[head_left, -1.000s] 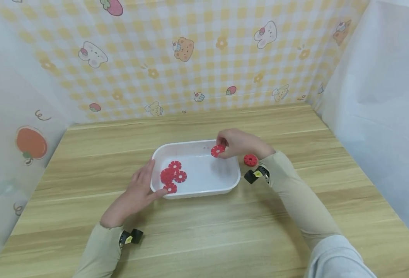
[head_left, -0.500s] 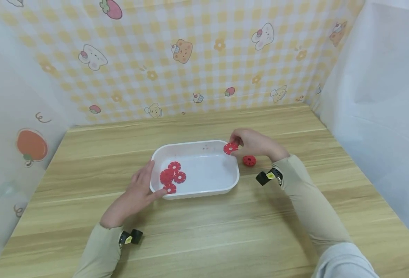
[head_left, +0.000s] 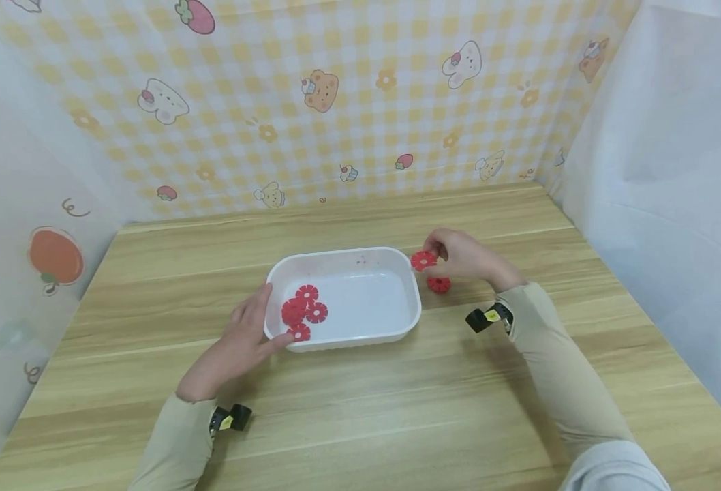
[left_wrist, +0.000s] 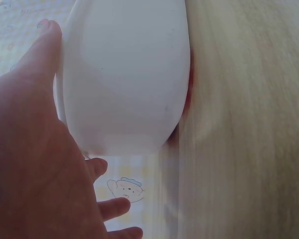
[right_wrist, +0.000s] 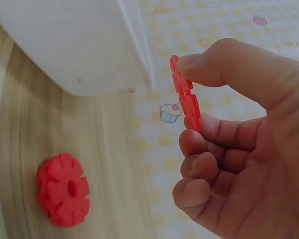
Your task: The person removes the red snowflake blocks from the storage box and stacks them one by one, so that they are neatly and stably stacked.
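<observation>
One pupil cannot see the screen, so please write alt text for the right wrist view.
A right hand pinches a red notched disc, seen nearly edge-on. At lower left, a stack of similar discs rests on a wooden table near a white tray.

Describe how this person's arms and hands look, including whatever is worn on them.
The left hand and right hand wear no gloves. The left sleeve and right sleeve are beige and fairly fitted; farther up on the right, a pale grey sleeve shows. Each beige sleeve has a boxy black device near its end, with a small yellow label.
</observation>
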Demonstrator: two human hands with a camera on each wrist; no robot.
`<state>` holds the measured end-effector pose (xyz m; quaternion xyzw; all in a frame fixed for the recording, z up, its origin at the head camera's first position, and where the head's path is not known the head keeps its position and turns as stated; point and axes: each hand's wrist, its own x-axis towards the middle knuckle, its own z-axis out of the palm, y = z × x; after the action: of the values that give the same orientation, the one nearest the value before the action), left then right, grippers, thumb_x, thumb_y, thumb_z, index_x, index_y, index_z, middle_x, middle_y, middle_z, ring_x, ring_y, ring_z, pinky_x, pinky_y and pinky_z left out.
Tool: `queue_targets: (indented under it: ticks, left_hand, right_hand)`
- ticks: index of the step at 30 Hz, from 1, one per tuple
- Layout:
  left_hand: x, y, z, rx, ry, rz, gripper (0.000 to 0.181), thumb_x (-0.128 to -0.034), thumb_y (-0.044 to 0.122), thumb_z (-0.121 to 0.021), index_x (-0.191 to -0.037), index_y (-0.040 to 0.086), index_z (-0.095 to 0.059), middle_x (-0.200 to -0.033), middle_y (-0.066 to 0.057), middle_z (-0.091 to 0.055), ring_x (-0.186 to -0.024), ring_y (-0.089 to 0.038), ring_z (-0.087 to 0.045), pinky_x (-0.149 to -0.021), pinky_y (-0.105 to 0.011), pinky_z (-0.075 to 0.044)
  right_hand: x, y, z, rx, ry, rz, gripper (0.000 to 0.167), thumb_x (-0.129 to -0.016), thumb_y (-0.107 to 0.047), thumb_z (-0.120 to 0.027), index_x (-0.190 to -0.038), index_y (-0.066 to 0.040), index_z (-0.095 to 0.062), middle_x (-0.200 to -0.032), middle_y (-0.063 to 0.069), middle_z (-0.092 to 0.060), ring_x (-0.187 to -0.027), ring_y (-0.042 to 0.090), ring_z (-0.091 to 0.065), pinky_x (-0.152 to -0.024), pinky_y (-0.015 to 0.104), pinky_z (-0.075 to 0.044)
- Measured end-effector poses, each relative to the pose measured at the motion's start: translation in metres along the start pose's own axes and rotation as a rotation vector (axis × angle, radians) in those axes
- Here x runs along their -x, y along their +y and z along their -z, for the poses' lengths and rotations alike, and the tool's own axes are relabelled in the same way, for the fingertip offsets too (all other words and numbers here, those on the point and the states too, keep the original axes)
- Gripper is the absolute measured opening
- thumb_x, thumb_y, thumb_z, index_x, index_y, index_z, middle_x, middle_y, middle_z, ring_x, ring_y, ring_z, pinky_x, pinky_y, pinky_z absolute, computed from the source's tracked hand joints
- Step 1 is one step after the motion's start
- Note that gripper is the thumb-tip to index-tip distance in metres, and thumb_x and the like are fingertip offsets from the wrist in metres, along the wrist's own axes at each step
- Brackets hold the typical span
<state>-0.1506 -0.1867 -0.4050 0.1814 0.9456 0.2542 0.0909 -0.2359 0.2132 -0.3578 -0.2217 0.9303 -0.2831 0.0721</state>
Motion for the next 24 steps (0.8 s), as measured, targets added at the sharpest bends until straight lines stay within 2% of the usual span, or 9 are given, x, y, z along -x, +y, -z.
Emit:
queue_targets:
  ticks: [5, 10, 17, 24]
  left_hand:
    - [0.0, -0.002, -0.001, 0.0, 0.008, -0.016, 0.103, -0.0871, 0.046, -0.065, -0.152, 0.001, 0.001, -0.154, -0.025, -0.015, -0.135, -0.049, -0.016, -0.097, -0.067, -0.039]
    - [-0.001, -0.003, -0.002, -0.003, 0.011, -0.021, 0.102, -0.0877, 0.045, -0.065, -0.151, 0.0, 0.0, -0.155, -0.026, -0.015, -0.135, -0.05, -0.016, -0.098, -0.068, -0.037]
    - [-0.003, -0.002, -0.002, -0.002, 0.012, -0.032, 0.102, -0.0873, 0.044, -0.066, -0.151, 0.0, 0.0, -0.155, -0.025, -0.014, -0.136, -0.049, -0.015, -0.102, -0.068, -0.032]
    - [-0.002, 0.0, -0.001, -0.004, 0.011, -0.03, 0.102, -0.087, 0.043, -0.066, -0.151, -0.001, -0.001, -0.154, -0.026, -0.015, -0.135, -0.049, -0.016, -0.099, -0.068, -0.035]
  right_hand:
    - [0.005, 0.011, -0.002, 0.003, 0.008, -0.03, 0.032, -0.076, -0.019, -0.077, -0.099, -0.003, -0.06, -0.083, 0.011, -0.056, -0.076, 0.022, -0.048, -0.065, 0.03, -0.041]
    - [0.008, 0.022, -0.007, -0.012, 0.01, -0.065, 0.033, -0.076, -0.017, -0.077, -0.101, -0.004, -0.061, -0.087, 0.008, -0.057, -0.081, 0.025, -0.05, -0.069, 0.031, -0.042]
    - [0.012, 0.033, -0.011, -0.032, -0.011, -0.087, 0.034, -0.076, -0.017, -0.076, -0.102, -0.002, -0.06, -0.088, 0.008, -0.058, -0.081, 0.022, -0.05, -0.072, 0.032, -0.044]
    - [0.015, 0.042, -0.018, -0.026, -0.051, -0.121, 0.034, -0.076, -0.015, -0.075, -0.102, -0.001, -0.059, -0.086, 0.007, -0.059, -0.078, 0.018, -0.051, -0.07, 0.029, -0.045]
